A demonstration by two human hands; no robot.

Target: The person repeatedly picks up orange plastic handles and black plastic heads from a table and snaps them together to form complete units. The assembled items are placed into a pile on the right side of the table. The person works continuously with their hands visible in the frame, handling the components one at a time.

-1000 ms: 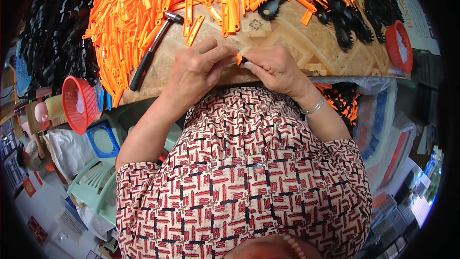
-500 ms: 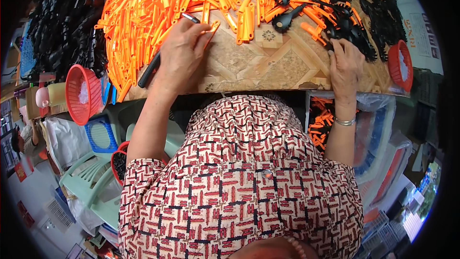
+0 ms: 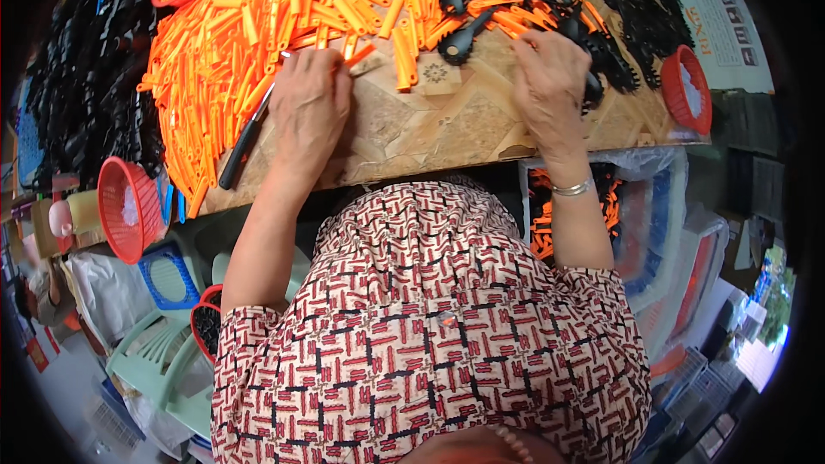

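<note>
Grips are curling, contents unclear: left hand (image 3: pixel 309 107) is partly covering the hammer (image 3: pixel 246 142) beside orange handles (image 3: pixel 215 60), right hand (image 3: pixel 554 86) is arching near black spoons (image 3: pixel 457 45); bare tabletop (image 3: pixel 438 125) is stretching between.

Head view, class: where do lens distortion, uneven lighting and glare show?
Head view, distortion: the table's front edge bends, and the picture's corners fall to black; head view, lighting: the orange plastic handles look vivid, while the heaped black plastic parts at left lose detail; head view, glare: a bright patch at lower right looks washed out.
</note>
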